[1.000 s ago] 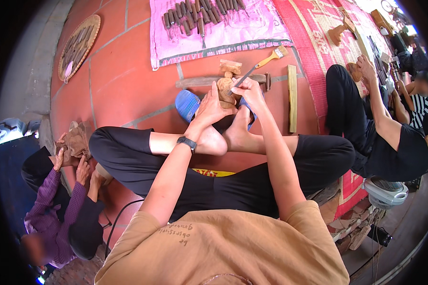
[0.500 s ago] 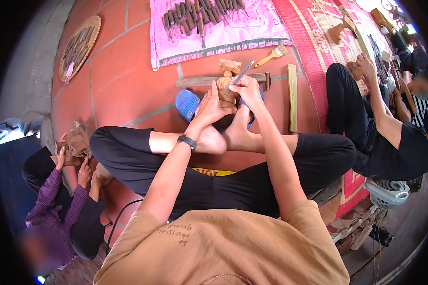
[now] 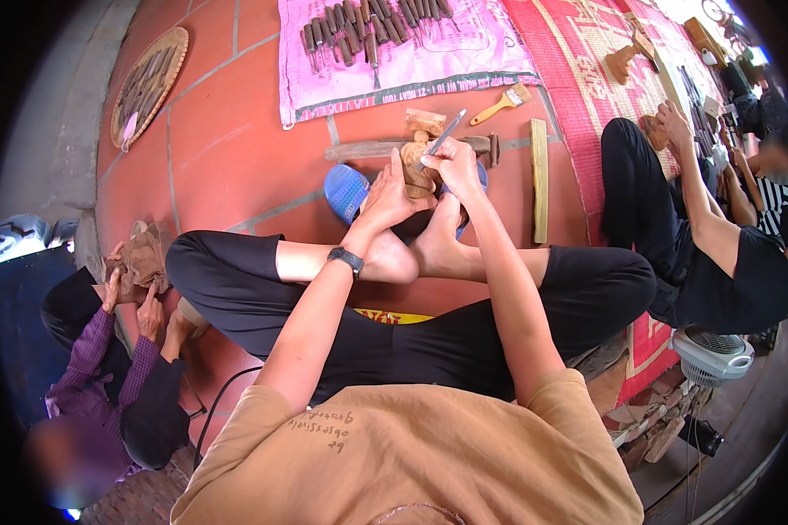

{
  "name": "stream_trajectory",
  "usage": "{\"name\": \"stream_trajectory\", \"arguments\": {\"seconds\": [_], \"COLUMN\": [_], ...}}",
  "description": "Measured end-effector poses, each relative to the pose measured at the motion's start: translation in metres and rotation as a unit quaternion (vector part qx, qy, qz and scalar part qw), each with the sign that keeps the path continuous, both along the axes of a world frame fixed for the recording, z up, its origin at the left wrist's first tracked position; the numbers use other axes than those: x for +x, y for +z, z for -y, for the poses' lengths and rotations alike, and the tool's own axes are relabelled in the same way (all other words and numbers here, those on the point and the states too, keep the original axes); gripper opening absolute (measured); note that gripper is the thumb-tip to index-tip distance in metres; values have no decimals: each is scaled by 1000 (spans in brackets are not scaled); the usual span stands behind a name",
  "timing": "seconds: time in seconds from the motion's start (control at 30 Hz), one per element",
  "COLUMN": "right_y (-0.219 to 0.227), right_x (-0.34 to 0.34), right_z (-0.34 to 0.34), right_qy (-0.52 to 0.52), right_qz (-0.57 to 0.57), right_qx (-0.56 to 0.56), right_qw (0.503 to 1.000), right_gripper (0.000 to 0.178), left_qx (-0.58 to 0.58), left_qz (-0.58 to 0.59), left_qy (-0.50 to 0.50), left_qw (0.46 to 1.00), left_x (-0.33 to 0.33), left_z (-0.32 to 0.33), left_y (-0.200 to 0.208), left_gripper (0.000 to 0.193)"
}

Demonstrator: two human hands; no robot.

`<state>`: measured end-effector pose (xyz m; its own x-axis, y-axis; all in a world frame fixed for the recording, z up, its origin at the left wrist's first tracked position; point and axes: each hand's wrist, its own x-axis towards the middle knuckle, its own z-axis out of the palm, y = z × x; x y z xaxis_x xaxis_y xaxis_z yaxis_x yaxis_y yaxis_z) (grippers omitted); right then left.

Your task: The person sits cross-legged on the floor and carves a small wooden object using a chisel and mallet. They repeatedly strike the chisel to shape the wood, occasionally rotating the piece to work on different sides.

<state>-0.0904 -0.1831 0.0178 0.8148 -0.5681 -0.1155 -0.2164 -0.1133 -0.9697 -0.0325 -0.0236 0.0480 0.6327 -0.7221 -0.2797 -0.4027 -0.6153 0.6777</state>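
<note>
Between my feet stands a brown wood carving (image 3: pixel 419 164), with a rounded body and a flat block at its top. My left hand (image 3: pixel 389 195) grips it from the left, fingers along its side. My right hand (image 3: pixel 458 168) pinches a slim grey pencil-like tool (image 3: pixel 447 136), whose lower tip meets the front of the carving; its exact kind I cannot make out. Behind the carving a mallet-like wooden tool (image 3: pixel 359 151) lies across the tiles. My blue sandals (image 3: pixel 346 189) flank the carving, partly covered by my hands and feet.
Beyond lies a pink cloth (image 3: pixel 446 70) with several carving tools (image 3: pixel 357 31). A paintbrush (image 3: pixel 501 103) and a wooden strip (image 3: pixel 538 179) rest to the right. Far left is a woven tray (image 3: pixel 149 87) of tools. Co-workers sit on both sides; a white fan (image 3: pixel 714 354) stands right.
The tool in my right hand has shifted very slightly against the carving. My left hand keeps its grip. The co-worker at the left has moved a little.
</note>
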Motion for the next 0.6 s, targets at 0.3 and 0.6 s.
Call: {"name": "stream_trajectory", "arguments": {"seconds": [0.3,0.6], "right_y": [17,28], "right_x": [1,4], "right_z": [-12,-21], "right_qy": [-55,-73], "right_qz": [-14,-49], "right_qx": [-15,-87], "right_qw": [998,992], "right_gripper": [15,15], "left_qx": [-7,-5], "left_qz": [-2,3], "left_qy": [-4,-7], "left_qw": [1000,1000], "left_x": [1,1], "left_z": [-1,-1], "left_y": [5,-1], "left_gripper": [131,131]}}
